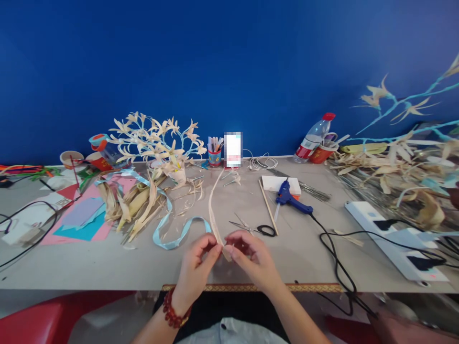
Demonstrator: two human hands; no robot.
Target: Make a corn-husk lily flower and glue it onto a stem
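Between my two hands, near the table's front edge, is a long pale strip of dried corn husk (pixel 214 210). Its lower end sits between the thumb and fingers of my left hand (pixel 196 260), and my right hand (pixel 253 260) pinches the same end from the other side. The strip's far end reaches back towards a phone on the table. A light blue ribbon (pixel 170 246) curves in beside my left hand. Just beyond my right hand lie black-handled scissors (pixel 266 231) with their blades apart, next to a thin wooden stick (pixel 268 208).
A blue glue gun (pixel 287 195) rests on a white box at right, its cord trailing forward. Farther right are a power strip (pixel 387 243) and a tilted bottle (pixel 315 136). Husk flowers (pixel 161 138), husk pieces (pixel 138 205) and coloured paper (pixel 81 217) occupy the left.
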